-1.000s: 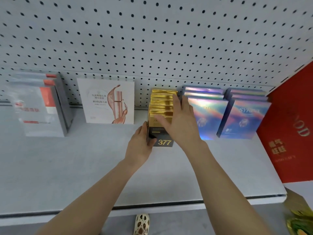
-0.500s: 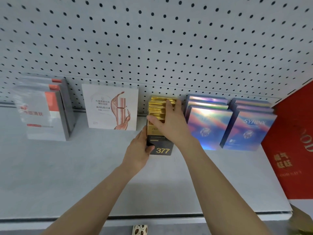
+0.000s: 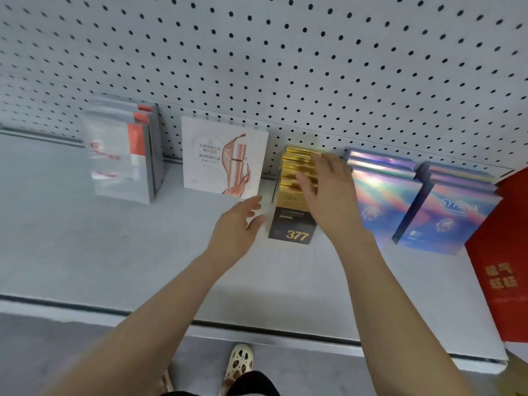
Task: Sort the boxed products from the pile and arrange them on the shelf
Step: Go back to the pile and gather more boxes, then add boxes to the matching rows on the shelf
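Note:
A row of gold and black boxes marked 377 (image 3: 294, 227) stands upright in the middle of the grey shelf (image 3: 143, 267), running back to the pegboard. My right hand (image 3: 328, 195) lies flat against the top and right side of that row, fingers spread. My left hand (image 3: 238, 224) hovers just left of the front box with fingers apart, a small gap between them and the box. Neither hand holds anything.
Grey and orange boxes (image 3: 123, 155) stand at the left, a white Marubi box (image 3: 223, 158) beside them. Two rows of iridescent blue boxes (image 3: 383, 201) (image 3: 448, 215) stand to the right, then a large red box (image 3: 503, 267). A foot in a cream shoe (image 3: 238, 362) shows below the shelf edge.
My left hand has come off the left side of the front 377 box and opened. My right hand stays on the row. The view has tilted down and shifted right.

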`<state>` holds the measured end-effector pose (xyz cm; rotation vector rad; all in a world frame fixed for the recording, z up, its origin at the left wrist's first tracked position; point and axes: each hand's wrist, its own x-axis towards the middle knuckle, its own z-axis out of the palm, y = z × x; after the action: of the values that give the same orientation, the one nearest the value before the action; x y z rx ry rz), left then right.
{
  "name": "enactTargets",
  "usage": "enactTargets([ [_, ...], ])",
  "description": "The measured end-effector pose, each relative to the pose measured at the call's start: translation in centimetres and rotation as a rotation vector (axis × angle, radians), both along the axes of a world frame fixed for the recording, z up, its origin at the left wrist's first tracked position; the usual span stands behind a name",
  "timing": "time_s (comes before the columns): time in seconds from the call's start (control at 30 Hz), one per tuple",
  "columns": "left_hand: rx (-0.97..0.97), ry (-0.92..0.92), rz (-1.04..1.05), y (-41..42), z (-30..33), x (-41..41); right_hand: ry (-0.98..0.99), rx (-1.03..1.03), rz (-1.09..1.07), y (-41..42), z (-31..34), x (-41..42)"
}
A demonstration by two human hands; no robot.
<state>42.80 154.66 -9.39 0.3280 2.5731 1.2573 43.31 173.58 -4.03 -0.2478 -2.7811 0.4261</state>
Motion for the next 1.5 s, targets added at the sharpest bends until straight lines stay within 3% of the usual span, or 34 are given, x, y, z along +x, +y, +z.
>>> enactTargets([
  [0.2, 0.148, 0.093, 0.214, -8.0, 2.1, 2.5, 0.175, -0.100, 0.147, -6.6, -0.7, 2.4],
  [0.57, 0.221, 0.138, 0.537, -29.3, 2.1, 8.3, 0.027, -0.242, 0.456, -27.7, -3.7, 4.9],
  [0.93, 0.145, 0.183, 0.735, -56.1, 1.8, 11.6, -0.060, -0.289, 0.609, -54.1, -4.2, 3.9],
  [1.3, 0.063, 0.231, 0.773, -74.5, 3.0, 4.6, -0.142, -0.260, 0.662, -71.8, -3.7, -8.1],
  [1.5, 0.009, 0.234, 0.747, -83.4, 3.2, -3.5, -0.200, -0.235, 0.496, -80.2, -4.7, -18.6],
])
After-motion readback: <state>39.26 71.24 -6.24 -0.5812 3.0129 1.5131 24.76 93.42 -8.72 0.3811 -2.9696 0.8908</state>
